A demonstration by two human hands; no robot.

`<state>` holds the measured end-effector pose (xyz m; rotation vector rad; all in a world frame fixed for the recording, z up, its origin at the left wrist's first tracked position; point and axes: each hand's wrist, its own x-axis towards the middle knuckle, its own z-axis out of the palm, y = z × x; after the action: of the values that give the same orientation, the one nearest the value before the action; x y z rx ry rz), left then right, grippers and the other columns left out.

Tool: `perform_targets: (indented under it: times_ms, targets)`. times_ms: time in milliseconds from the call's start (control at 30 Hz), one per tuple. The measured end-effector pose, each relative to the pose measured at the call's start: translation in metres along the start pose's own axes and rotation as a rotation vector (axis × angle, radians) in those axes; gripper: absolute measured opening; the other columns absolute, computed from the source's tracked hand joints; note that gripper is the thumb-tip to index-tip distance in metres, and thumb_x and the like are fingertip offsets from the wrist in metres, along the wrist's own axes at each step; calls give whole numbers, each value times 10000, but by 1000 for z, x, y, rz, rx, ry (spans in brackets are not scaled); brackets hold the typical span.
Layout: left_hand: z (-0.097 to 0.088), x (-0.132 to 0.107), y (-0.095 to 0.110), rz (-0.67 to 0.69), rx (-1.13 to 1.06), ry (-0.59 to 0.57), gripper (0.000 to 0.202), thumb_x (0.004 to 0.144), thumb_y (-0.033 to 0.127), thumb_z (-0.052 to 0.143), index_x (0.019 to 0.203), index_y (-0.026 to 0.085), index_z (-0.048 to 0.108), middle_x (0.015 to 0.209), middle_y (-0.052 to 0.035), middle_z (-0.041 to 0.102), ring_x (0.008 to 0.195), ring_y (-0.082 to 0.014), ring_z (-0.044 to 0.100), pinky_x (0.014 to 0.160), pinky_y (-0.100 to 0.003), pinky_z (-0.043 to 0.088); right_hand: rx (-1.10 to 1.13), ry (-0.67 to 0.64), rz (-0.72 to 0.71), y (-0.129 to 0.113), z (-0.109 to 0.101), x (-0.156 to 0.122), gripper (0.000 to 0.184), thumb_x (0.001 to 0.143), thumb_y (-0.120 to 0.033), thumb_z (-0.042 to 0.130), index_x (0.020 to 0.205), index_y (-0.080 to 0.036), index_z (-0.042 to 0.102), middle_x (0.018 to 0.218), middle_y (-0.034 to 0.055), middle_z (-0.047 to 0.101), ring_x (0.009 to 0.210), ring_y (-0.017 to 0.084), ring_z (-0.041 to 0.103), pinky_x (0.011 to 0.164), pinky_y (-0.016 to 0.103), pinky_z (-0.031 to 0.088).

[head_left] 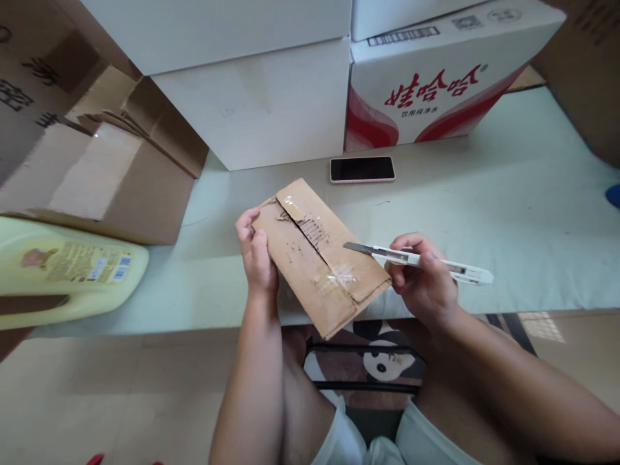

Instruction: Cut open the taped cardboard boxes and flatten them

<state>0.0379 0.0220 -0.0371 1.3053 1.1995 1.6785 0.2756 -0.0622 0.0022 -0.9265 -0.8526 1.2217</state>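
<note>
— What is sitting closest to us?

— A panda-print seat [382, 361] is showing between the person's knees. Just above it, the cardboard parcel [310, 258] is hanging tilted over the near edge of the table [508, 213], with its lower corner poking out past that edge.

— And the hands?

— The left hand [256, 255] is gripping the parcel's left long edge. The thumb is lying on top and the fingers are curling round underneath, pressed together. The right hand [423, 284] is pinching a white utility knife [421, 259] between thumb and fingertips, wrist low. The blade is pointing left over the parcel's taped face, but I can't tell whether it is touching.

— Is there any room around them?

— Plenty on the right, where bare tabletop is running out wide. The left is tighter. A yellow bottle [62, 271] is lying on its side there, and an open brown carton [121, 181] is standing behind it.

— Further back?

— A phone [362, 169] is lying flat, well apart from the parcel. Behind it, a white box [261, 97] and a red-and-white box [436, 84] are closing off the far edge.
</note>
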Motion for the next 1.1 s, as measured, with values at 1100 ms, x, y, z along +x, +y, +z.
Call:
perform_targets:
  times_ms: [1100]
  targets:
    - [1,-1,1,-16,-14,2,449,843,580,579,1178,284,541,1224,-68,565,1143,-239,555,1021,-418,441,-37,-13,27,1,-4,-2,312,817,-545,602,849,-235,622,446,-66,488,362,97,399,341,214,293]
